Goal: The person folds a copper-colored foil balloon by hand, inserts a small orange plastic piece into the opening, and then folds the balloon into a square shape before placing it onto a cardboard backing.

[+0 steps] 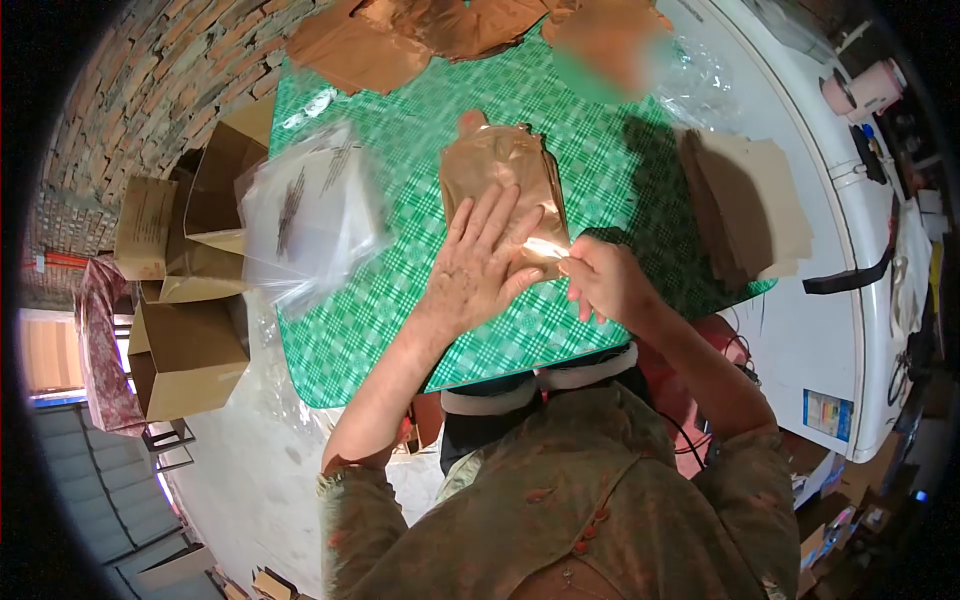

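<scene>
Head view: at twelve o'clock, shiny copper-coloured bags (500,150) are being pressed by the flat, open left hand (462,288), likely to stop slipping; their five-o'clock corner is being pinched by the right hand (612,285).

lies flat as a stack of shiny, copper-coloured sheets (500,160) on the green checked tablecloth (370,345). looks wrinkled, with uneven, layered edges along the right side, and gleams brightly at the near right corner.
</scene>
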Available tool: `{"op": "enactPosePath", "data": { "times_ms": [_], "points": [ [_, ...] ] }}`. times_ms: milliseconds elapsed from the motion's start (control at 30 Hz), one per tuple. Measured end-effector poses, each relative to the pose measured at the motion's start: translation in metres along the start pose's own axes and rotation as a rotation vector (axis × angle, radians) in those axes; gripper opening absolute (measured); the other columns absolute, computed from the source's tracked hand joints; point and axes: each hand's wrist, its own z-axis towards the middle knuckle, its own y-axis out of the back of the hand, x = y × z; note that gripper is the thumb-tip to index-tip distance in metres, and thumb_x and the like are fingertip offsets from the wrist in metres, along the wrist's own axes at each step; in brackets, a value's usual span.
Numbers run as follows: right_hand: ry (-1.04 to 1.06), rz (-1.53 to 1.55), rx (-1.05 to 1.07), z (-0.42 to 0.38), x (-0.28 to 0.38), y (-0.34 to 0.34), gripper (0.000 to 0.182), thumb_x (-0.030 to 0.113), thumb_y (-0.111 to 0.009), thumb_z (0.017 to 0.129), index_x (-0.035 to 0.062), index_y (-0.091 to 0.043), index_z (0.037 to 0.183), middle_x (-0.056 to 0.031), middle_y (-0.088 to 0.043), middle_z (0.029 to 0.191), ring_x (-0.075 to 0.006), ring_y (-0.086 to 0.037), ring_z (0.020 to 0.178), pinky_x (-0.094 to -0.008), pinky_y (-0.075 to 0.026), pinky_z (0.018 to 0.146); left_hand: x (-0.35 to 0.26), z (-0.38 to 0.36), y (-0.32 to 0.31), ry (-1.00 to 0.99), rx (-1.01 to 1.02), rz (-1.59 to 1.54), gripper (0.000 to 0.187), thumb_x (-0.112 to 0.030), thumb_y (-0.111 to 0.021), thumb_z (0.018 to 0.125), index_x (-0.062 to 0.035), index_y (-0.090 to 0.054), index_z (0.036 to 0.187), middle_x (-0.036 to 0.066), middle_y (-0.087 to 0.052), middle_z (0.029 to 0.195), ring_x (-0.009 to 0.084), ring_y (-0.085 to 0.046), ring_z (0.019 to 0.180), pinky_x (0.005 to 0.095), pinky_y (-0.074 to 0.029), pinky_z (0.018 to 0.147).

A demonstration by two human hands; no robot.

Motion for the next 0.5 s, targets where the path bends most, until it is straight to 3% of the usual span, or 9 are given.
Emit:
{"op": "enactPosePath", "data": {
  "times_ms": [100, 200, 233, 333, 367, 500],
  "points": [
    [0.112, -0.032, -0.013, 0.003, -0.007, 0.004, 0.017, 0.013, -0.059, 0.104, -0.0031, -0.064, 0.104, -0.0098, -0.068, 0.073, -0.0207, -0.067, 0.054, -0.0347, -0.052, 0.047, -0.001, 0.001, 0.003, 0.012, 0.042, 0.014, 0.077, -0.06, -0.051, 0.102, -0.0131, -0.04, 0.163, 0.019, -0.031, 0.17, 0.0389, -0.025, 0.159, 0.0573, -0.02, 0.129],
    [0.692, -0.465, -0.425, 0.016, -0.013, 0.014, 0.018, 0.009, -0.062, 0.101, -0.0014, -0.067, 0.114, -0.0114, -0.069, 0.082, -0.0288, -0.071, 0.07, -0.0374, -0.056, 0.063, -0.001, 0.001, 0.004, 0.02, 0.045, 0.003, 0.076, -0.059, -0.05, 0.103, -0.0137, -0.04, 0.163, 0.018, -0.031, 0.17, 0.0392, -0.025, 0.159, 0.0573, -0.02, 0.129],
    [0.603, -0.623, -0.401, 0.017, -0.009, 0.021, 0.024, 0.008, -0.063, 0.096, 0.0036, -0.07, 0.119, -0.009, -0.073, 0.111, -0.0323, -0.07, 0.103, -0.0446, -0.056, 0.083, -0.001, 0.001, 0.004, 0.025, 0.05, -0.007, 0.075, -0.059, -0.049, 0.104, -0.0138, -0.039, 0.163, 0.018, -0.031, 0.17, 0.0392, -0.025, 0.159, 0.0572, -0.019, 0.129],
    [0.849, -0.867, -0.506, 0.04, -0.013, 0.032, 0.029, 0.009, -0.064, 0.093, 0.0051, -0.071, 0.121, -0.0083, -0.068, 0.129, -0.0294, -0.061, 0.123, -0.043, -0.049, 0.098, 0.0, 0.001, 0.005, 0.039, 0.061, -0.059, 0.074, -0.056, -0.051, 0.104, -0.014, -0.039, 0.164, 0.018, -0.03, 0.17, 0.0386, -0.024, 0.16, 0.0568, -0.018, 0.13],
    [0.881, -0.905, -0.507, 0.046, -0.017, 0.034, 0.033, 0.011, -0.065, 0.093, 0.0049, -0.071, 0.125, -0.0071, -0.066, 0.135, -0.0304, -0.055, 0.131, -0.044, -0.042, 0.103, -0.001, 0.001, 0.006, 0.048, 0.062, -0.092, 0.075, -0.054, -0.054, 0.103, -0.0141, -0.038, 0.164, 0.019, -0.03, 0.17, 0.038, -0.023, 0.16, 0.0563, -0.018, 0.13],
    [0.927, -0.937, -0.496, 0.059, -0.025, 0.035, 0.034, 0.013, -0.068, 0.093, 0.0044, -0.071, 0.125, -0.0071, -0.065, 0.139, -0.0326, -0.053, 0.134, -0.0458, -0.041, 0.102, -0.002, 0.004, 0.021, 0.087, 0.072, -0.196, 0.07, -0.052, -0.049, 0.107, -0.0145, -0.038, 0.164, 0.017, -0.029, 0.172, 0.0386, -0.022, 0.16, 0.0545, -0.014, 0.131]
  ]
}}
